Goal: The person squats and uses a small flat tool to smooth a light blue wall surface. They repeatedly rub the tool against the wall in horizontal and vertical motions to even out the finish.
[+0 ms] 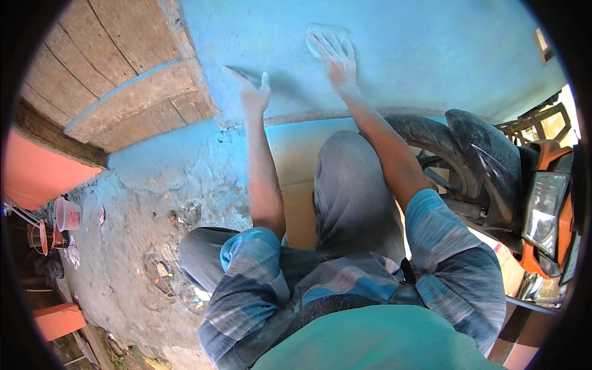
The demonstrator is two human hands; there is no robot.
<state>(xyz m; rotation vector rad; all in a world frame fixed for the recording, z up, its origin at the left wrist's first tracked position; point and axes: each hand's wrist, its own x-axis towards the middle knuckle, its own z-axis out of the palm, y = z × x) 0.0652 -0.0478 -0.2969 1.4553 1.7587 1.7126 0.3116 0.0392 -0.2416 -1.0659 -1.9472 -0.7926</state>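
My right hand (338, 65) lies against the light blue wall (419, 55), fingers together over a thin pale sheet (316, 32) pressed to the surface. Whether the sheet is cloth or sandpaper I cannot tell. My left hand (254, 98) is raised near the wall's left edge, thumb and fingers spread and holding nothing. Its shadow falls on the wall; whether its fingertips touch is unclear. Both hands look whitish with dust.
A wooden plank door (102, 61) stands left of the wall. Close on my right is a motorcycle, its tyre (431, 139) near my forearm and its headlight (546, 203) farther right. Debris (163, 271) litters the rough floor; a clear plastic tub (68, 214) sits far left.
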